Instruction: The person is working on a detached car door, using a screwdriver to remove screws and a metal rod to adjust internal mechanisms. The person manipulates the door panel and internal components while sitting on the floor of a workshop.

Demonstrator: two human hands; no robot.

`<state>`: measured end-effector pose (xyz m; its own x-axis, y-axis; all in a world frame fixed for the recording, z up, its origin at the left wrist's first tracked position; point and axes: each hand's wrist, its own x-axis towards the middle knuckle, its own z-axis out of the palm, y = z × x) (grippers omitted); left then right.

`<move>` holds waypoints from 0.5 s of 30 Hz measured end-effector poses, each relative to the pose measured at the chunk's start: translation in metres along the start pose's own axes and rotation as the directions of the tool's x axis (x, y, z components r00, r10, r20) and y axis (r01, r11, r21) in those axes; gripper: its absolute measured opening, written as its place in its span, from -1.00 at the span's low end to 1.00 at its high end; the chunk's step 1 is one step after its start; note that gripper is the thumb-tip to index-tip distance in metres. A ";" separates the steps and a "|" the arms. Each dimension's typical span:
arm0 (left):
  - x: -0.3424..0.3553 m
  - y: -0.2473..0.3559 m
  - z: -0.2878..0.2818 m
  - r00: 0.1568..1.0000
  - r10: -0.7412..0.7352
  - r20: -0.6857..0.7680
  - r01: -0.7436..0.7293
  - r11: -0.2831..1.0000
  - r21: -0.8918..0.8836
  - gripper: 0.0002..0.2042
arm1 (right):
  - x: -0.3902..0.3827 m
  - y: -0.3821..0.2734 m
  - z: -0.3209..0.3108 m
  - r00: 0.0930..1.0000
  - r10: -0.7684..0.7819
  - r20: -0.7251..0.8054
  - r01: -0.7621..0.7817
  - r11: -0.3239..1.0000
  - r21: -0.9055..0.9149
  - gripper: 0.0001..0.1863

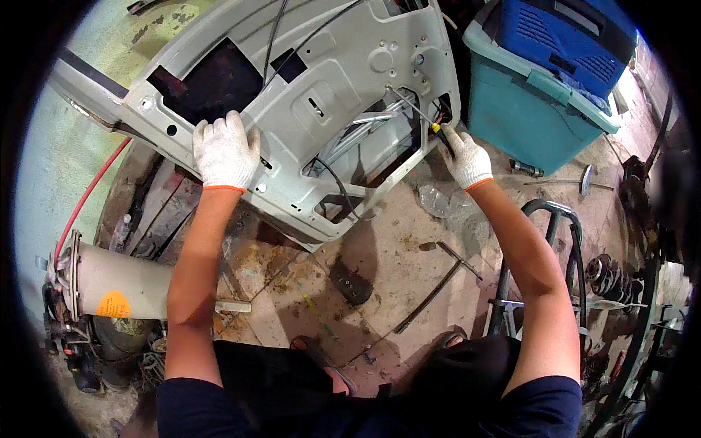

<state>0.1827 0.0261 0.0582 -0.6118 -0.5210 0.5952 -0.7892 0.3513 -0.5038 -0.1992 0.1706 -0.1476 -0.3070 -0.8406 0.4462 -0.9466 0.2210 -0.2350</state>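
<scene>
The car door [328, 95] lies inner side up in front of the person, perhaps so its openings face upward. On its near left part, the left hand [226, 155] rests with bent fingers, likely steadying it; whether they clench the metal, I cannot tell. At its right end, the right hand [467, 159] has its fingers wrapped around a screwdriver [436, 127], the shaft slanting across the door's opening, apparently for reach. A teal box [522, 109] stands just right of the door.
</scene>
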 end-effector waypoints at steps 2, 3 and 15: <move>-0.001 0.002 0.002 1.000 -0.007 0.000 0.007 1.000 -0.004 -0.62 | -0.001 -0.002 0.000 1.000 0.018 -0.015 -0.017 0.999 0.034 -0.47; -0.001 0.004 0.006 1.000 -0.013 -0.002 0.012 1.000 -0.013 -0.62 | 0.000 -0.005 -0.005 0.999 0.032 0.004 -0.032 0.999 0.015 -0.47; -0.001 0.002 0.012 0.998 -0.035 -0.055 0.033 0.999 -0.033 -0.58 | 0.072 -0.015 -0.109 0.448 0.022 0.894 -0.851 -0.297 0.433 -0.74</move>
<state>0.1822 0.0183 0.0489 -0.5860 -0.4896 0.6456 -0.8103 0.3596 -0.4628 -0.2180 0.1607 -0.0184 -0.0694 -0.8135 -0.5774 0.5855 0.4354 -0.6838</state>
